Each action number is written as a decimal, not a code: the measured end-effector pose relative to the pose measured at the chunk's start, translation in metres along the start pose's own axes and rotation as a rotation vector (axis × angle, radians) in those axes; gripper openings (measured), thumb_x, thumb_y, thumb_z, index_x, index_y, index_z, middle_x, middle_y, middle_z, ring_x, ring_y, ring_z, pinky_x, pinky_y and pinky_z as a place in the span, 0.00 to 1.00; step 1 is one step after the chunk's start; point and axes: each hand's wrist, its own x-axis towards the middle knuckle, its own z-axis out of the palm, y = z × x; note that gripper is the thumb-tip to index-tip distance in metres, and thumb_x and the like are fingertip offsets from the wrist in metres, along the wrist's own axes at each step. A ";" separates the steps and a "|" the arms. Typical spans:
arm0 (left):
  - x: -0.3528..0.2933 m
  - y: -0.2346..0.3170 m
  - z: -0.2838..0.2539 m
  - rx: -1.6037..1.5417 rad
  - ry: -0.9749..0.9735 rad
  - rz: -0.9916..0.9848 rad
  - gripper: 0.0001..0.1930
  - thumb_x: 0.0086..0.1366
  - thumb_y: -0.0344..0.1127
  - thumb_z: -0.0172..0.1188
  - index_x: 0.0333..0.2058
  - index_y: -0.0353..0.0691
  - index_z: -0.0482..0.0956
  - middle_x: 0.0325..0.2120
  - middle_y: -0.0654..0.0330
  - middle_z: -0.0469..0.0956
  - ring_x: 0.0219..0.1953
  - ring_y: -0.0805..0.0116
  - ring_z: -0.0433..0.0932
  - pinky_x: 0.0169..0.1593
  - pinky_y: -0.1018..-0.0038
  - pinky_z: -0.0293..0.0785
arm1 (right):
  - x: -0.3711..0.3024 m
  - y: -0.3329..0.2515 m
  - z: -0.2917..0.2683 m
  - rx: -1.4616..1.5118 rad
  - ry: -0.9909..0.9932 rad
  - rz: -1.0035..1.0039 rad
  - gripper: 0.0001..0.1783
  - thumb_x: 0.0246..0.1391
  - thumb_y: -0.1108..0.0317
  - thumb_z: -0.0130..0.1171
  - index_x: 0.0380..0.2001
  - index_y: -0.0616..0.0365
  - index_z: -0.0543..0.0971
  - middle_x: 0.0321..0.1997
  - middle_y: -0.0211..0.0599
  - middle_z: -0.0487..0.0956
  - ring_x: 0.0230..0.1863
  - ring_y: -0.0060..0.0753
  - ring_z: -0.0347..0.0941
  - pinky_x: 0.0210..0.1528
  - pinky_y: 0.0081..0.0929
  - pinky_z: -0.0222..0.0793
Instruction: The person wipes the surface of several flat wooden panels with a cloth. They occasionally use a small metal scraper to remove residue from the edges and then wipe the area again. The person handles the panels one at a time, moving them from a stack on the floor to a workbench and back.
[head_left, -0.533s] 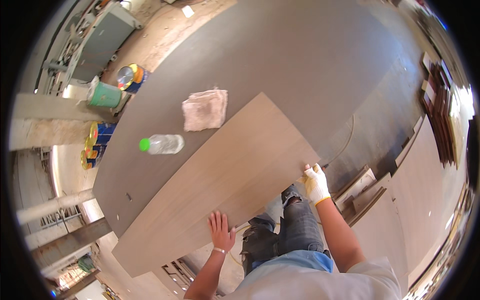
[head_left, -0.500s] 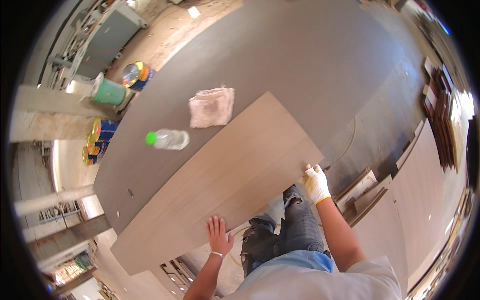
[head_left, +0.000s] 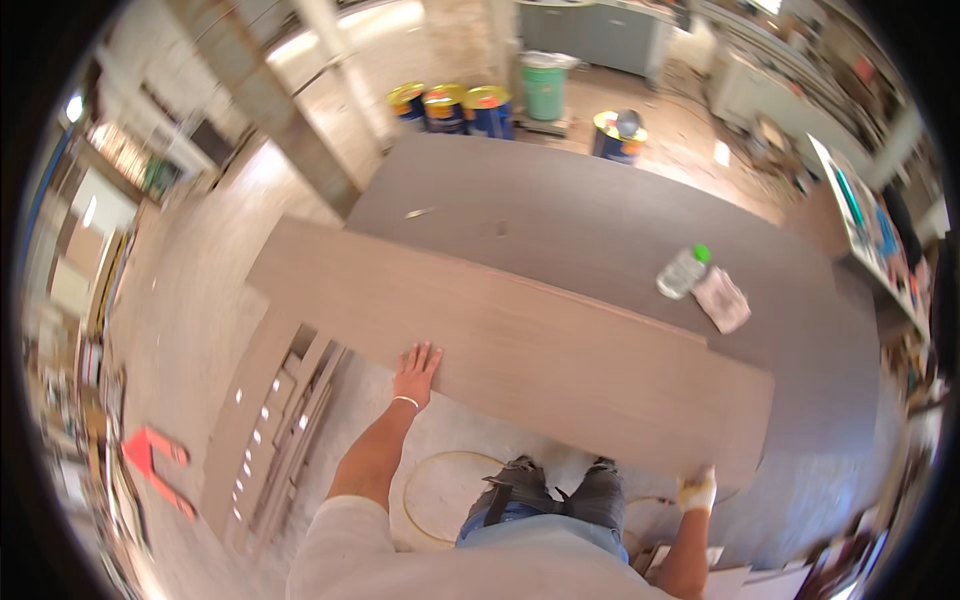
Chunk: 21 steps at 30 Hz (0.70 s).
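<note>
A long brown wooden panel (head_left: pixel 520 340) lies across the near side of a large dark table-like board (head_left: pixel 560 215), sticking out past its left end. My bare left hand (head_left: pixel 415 374), with a white band at the wrist, rests on the panel's near edge, fingers stretched flat over the top. At the near right corner my right hand (head_left: pixel 697 490), in a pale work glove, is closed around the panel's edge; its fingers are partly hidden below. Beyond the panel, a clear bottle with a green cap (head_left: pixel 684 272) touches a folded pink cloth (head_left: pixel 721 300).
Stacked wooden boards (head_left: pixel 275 430) stand at the left, with a red pallet jack-like piece (head_left: pixel 158 465) beyond them. Blue cans (head_left: pixel 487 112) and a green bucket (head_left: pixel 543 92) are behind the table. A hose (head_left: pixel 410 490) loops on the floor near my legs.
My view has swung left, and the panel now lies more crosswise before me. Both hands have stayed at its near edge. The bottle and cloth appear farther right.
</note>
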 end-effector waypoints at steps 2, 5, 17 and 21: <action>-0.007 -0.018 0.010 -0.003 -0.011 -0.013 0.41 0.70 0.25 0.51 0.79 0.54 0.49 0.81 0.55 0.44 0.82 0.52 0.44 0.81 0.46 0.42 | 0.000 0.021 -0.029 0.040 0.210 0.021 0.19 0.64 0.41 0.65 0.52 0.34 0.81 0.51 0.17 0.84 0.53 0.29 0.78 0.55 0.44 0.73; 0.011 -0.014 0.016 -0.093 0.042 -0.072 0.41 0.71 0.26 0.50 0.80 0.56 0.48 0.82 0.55 0.43 0.82 0.51 0.44 0.81 0.45 0.42 | 0.011 0.007 -0.062 0.109 0.431 -0.004 0.16 0.61 0.42 0.67 0.45 0.34 0.82 0.44 0.15 0.84 0.44 0.26 0.80 0.37 0.34 0.78; 0.023 -0.167 0.044 0.094 -0.040 -0.051 0.37 0.74 0.33 0.48 0.79 0.57 0.50 0.81 0.52 0.44 0.81 0.48 0.47 0.78 0.40 0.46 | -0.111 0.169 0.068 -0.271 0.226 0.215 0.25 0.74 0.50 0.50 0.64 0.55 0.73 0.64 0.36 0.77 0.65 0.41 0.68 0.69 0.46 0.64; 0.073 -0.192 0.042 0.089 0.148 0.188 0.37 0.74 0.33 0.50 0.79 0.56 0.51 0.80 0.47 0.47 0.80 0.44 0.49 0.77 0.37 0.50 | -0.057 0.159 0.035 0.046 0.282 0.324 0.33 0.65 0.43 0.62 0.62 0.55 0.76 0.62 0.37 0.79 0.64 0.39 0.70 0.66 0.44 0.69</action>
